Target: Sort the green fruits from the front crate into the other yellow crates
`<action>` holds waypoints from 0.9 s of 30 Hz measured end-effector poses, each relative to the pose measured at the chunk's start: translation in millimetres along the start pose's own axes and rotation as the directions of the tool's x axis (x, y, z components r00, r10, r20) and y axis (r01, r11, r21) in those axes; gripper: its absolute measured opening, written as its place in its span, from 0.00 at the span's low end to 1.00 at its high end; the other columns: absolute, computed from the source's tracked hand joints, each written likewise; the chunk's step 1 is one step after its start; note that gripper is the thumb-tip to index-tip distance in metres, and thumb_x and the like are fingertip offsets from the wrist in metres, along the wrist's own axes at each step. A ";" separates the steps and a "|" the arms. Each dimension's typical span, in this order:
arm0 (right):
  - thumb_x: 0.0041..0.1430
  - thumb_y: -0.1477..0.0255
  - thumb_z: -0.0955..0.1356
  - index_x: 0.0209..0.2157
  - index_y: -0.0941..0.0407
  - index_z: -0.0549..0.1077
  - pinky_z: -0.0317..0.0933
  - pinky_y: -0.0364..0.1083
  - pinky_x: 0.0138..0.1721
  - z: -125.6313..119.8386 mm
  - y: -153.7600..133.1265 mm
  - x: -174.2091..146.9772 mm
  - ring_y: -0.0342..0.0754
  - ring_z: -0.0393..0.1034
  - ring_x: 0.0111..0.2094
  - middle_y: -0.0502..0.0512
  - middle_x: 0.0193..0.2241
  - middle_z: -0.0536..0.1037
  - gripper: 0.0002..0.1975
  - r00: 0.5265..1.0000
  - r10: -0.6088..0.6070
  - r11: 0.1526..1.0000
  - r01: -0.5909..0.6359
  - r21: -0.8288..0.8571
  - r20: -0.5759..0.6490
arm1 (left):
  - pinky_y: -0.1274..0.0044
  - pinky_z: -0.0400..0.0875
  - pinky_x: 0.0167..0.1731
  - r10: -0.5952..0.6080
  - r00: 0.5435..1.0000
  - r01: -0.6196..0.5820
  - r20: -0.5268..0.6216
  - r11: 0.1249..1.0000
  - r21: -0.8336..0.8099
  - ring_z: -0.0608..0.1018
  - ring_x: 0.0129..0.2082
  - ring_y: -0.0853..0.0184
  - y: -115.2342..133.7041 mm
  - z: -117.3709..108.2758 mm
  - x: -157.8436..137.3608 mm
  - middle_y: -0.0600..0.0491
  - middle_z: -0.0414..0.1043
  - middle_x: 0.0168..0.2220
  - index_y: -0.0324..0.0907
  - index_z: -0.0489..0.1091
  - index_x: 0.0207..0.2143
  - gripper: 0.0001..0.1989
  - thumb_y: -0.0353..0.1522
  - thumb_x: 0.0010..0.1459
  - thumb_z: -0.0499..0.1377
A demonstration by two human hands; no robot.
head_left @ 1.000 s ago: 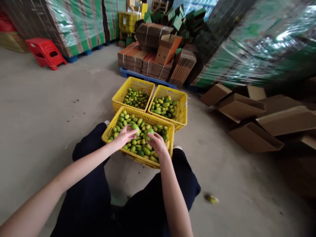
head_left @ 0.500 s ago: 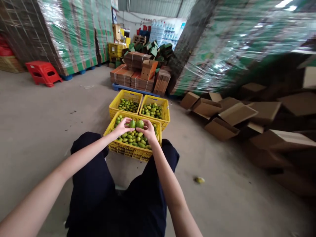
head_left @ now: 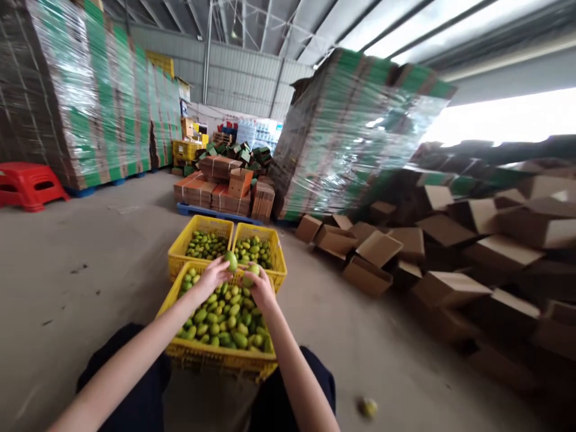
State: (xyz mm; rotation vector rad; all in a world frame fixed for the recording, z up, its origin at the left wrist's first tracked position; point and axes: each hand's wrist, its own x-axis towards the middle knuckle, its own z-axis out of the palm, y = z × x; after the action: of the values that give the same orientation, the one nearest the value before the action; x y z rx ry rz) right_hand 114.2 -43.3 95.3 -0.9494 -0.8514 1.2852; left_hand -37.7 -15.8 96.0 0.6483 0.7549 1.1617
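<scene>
My left hand (head_left: 215, 277) is closed around a smooth green fruit (head_left: 231, 261), held above the back edge of the near yellow crate (head_left: 220, 358). Another green fruit (head_left: 251, 274) sits in my right hand (head_left: 261, 289), a short gap to the right of the first and slightly lower. Below both hands, the near crate is filled with green and yellowish oval fruit (head_left: 234, 318). Two more yellow crates stand behind it, the back left crate (head_left: 177, 247) and the back right crate (head_left: 279, 258), both holding similar fruit. The exact kind of fruit is unclear.
Loose open cardboard boxes (head_left: 378, 249) are heaped to the right. Bundled flat cartons (head_left: 231, 201) rest on a blue pallet (head_left: 216, 214) ahead. Film-wrapped stacks (head_left: 346, 138) rise on both sides. A red stool (head_left: 33, 186) stands left; a single fruit (head_left: 369, 408) lies on the floor.
The view has tilted up, showing the roof. My hands, each still holding a fruit, have moved toward the back edge of the near crate, and the two fruits are farther apart.
</scene>
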 end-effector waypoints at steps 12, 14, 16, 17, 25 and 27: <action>0.39 0.62 0.78 0.31 0.52 0.64 0.56 0.40 0.17 -4.7 16.5 41.4 0.42 0.64 0.20 0.42 0.20 0.71 0.23 0.995 0.098 0.993 -0.098 0.058 0.005 | 0.84 0.58 0.14 -0.075 0.990 0.074 0.123 0.997 0.011 0.68 0.15 0.77 -12.1 -24.0 27.3 0.56 0.71 0.26 0.37 0.71 0.31 0.12 0.33 0.47 0.68; 0.40 0.62 0.78 0.30 0.52 0.64 0.54 0.39 0.15 -3.8 15.6 43.9 0.42 0.64 0.21 0.43 0.20 0.71 0.23 0.991 0.135 0.985 -0.133 0.107 -0.009 | 0.84 0.58 0.13 -0.082 0.988 0.098 0.132 0.988 -0.117 0.66 0.14 0.78 -3.7 -23.8 28.9 0.56 0.71 0.26 0.37 0.70 0.30 0.10 0.33 0.48 0.66; 0.39 0.63 0.78 0.29 0.52 0.64 0.53 0.39 0.14 -3.3 17.7 45.9 0.42 0.65 0.22 0.43 0.21 0.70 0.22 0.981 0.193 0.970 -0.189 0.153 -0.015 | 0.85 0.62 0.16 -0.098 0.992 0.117 0.076 0.942 -0.315 0.68 0.16 0.78 3.6 -23.5 34.0 0.55 0.70 0.26 0.37 0.69 0.27 0.07 0.32 0.51 0.64; 0.38 0.63 0.78 0.28 0.52 0.64 0.52 0.39 0.14 -3.1 19.4 46.6 0.42 0.65 0.22 0.43 0.20 0.69 0.21 0.975 0.222 0.961 -0.218 0.168 -0.009 | 0.85 0.65 0.18 -0.114 0.993 0.117 0.030 0.911 -0.396 0.70 0.18 0.77 5.9 -23.4 37.1 0.55 0.70 0.26 0.37 0.68 0.27 0.07 0.32 0.53 0.62; 0.40 0.56 0.77 0.26 0.57 0.75 0.59 0.41 0.20 -7.1 20.7 43.6 0.42 0.66 0.21 0.49 0.22 0.74 0.20 0.960 0.276 0.960 -0.278 0.037 0.056 | 0.82 0.73 0.24 -0.272 0.962 0.238 -0.035 0.892 -0.384 0.75 0.23 0.72 -2.7 -18.9 40.8 0.50 0.74 0.26 0.35 0.74 0.42 0.13 0.33 0.66 0.53; 0.43 0.54 0.75 0.25 0.57 0.75 0.58 0.42 0.19 -7.6 21.8 40.9 0.44 0.67 0.22 0.51 0.21 0.75 0.20 0.960 0.280 0.958 -0.281 0.050 0.019 | 0.81 0.73 0.23 -0.323 0.946 0.290 -0.021 0.876 -0.385 0.75 0.22 0.71 -5.1 -17.6 35.9 0.49 0.74 0.26 0.34 0.74 0.38 0.15 0.32 0.67 0.50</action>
State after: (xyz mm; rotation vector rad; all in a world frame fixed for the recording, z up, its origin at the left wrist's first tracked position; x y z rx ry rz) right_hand 117.0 -2.5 72.1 -1.0487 -0.7046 1.5499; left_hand -41.3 18.3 74.9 0.1466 0.6523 1.0053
